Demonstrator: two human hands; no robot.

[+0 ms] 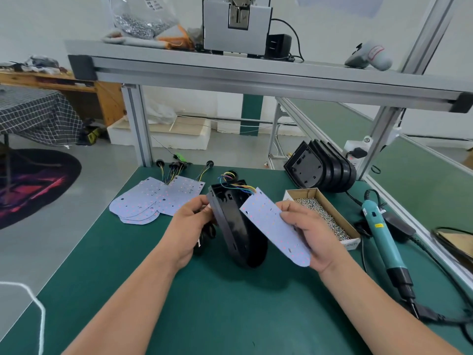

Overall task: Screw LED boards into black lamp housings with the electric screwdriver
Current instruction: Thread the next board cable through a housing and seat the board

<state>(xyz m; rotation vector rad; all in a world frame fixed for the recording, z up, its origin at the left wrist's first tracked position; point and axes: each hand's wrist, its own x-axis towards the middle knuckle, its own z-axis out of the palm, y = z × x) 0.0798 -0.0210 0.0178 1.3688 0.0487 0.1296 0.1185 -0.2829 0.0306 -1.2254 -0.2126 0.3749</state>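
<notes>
two hands work at the middle of the green desk (230, 308). the left hand (190, 226) grips a black lamp housing (238, 226) stood on edge, and the right hand (312, 234) pinches an led board (271, 224) just beside it, with coloured wires (238, 185) running from the board to the housing's top. a small cardboard box (335, 208) right of them holds loose silver screws (322, 216). the electric screwdriver (384, 239) lies right of the box. nested housings (322, 167) sit behind the box, spare boards (153, 201) fan out far left, and a clear bag (138, 8) of screws rests on the upper shelf (230, 73)
</notes>
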